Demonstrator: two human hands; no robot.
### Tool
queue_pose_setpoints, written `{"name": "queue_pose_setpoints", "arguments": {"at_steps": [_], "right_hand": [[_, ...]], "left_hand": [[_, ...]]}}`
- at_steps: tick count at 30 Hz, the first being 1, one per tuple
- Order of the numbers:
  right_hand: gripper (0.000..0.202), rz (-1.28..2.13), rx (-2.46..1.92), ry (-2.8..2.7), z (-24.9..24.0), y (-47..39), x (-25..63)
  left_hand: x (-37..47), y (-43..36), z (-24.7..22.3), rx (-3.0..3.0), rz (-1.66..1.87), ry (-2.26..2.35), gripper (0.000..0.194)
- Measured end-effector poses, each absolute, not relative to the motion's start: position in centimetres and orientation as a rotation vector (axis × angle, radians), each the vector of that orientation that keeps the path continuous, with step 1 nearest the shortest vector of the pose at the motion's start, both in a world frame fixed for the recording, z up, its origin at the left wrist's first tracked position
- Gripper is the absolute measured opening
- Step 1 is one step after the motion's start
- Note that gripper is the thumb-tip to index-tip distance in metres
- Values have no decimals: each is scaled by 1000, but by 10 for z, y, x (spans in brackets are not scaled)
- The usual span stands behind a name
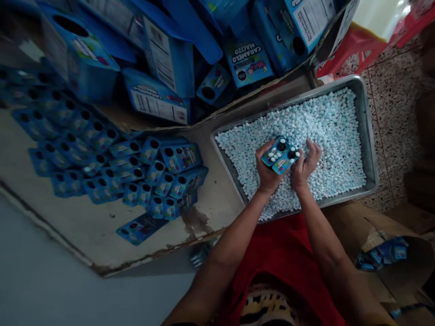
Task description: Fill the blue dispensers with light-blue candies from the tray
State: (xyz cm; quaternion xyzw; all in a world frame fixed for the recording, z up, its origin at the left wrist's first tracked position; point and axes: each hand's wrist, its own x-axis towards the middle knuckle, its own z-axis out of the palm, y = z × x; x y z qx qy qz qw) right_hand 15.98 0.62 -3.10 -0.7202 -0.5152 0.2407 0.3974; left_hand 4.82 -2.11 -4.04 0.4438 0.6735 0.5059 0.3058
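Over a metal tray (370,140) of pale blue and white candies (336,131), my left hand (267,176) is closed around two small blue candy boxes (280,165). The boxes sit side by side with their round holes facing up, and a few candies lie on top around the holes. Just right of them is my right hand (306,165), its fingers apart, close above the candies. Its thumb side comes close to the boxes; whether it touches them I cannot tell. Nothing shows in its fingers.
Many small blue boxes (156,172) stand in rows on the worn table (217,194) to the left; one box (141,227) lies flat. A large carton (217,111) of bigger blue boxes fills the top. At lower right, another carton (350,222) holds blue boxes. A red stool (356,50) stands upper right.
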Motion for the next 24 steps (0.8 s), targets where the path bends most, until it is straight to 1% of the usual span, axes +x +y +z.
{"name": "queue_pose_setpoints", "arguments": {"at_steps": [2,4,7,10,12,14,16,17,18,20,24], "right_hand": [[47,633,-1802,-1252,-29,9,159],[47,660,-1781,-1226,-28,8,156],[43,702,-1770,-1195,-27,6,148],[33,833,-1798,-942,-26,10,145],[30,1105,-1748,-635,-23,17,149],[33,1536,-1578,-362,-15,26,154],[38,1888,-1338,-231,0,36,158],[39,1969,-1238,-218,10,40,157],[39,1986,-1165,-232,22,42,154],[36,1907,-1083,-325,48,45,145],[37,1676,-1063,-669,89,45,123]], "left_hand": [[44,-19,-33,1153,1249,1726,96],[37,-20,-24,1130,1250,1663,96],[21,-22,-9,1138,1347,1688,87],[0,-20,6,1272,1393,1730,80],[-16,-17,16,1423,1334,1680,78],[-32,-12,24,1542,1232,1657,76],[-47,-9,31,1619,1116,1709,73],[-53,-9,34,1640,1054,1748,72],[-58,-9,36,1644,998,1781,71],[-62,-10,40,1589,930,1807,72],[-51,-14,45,1376,950,1691,80]]}}
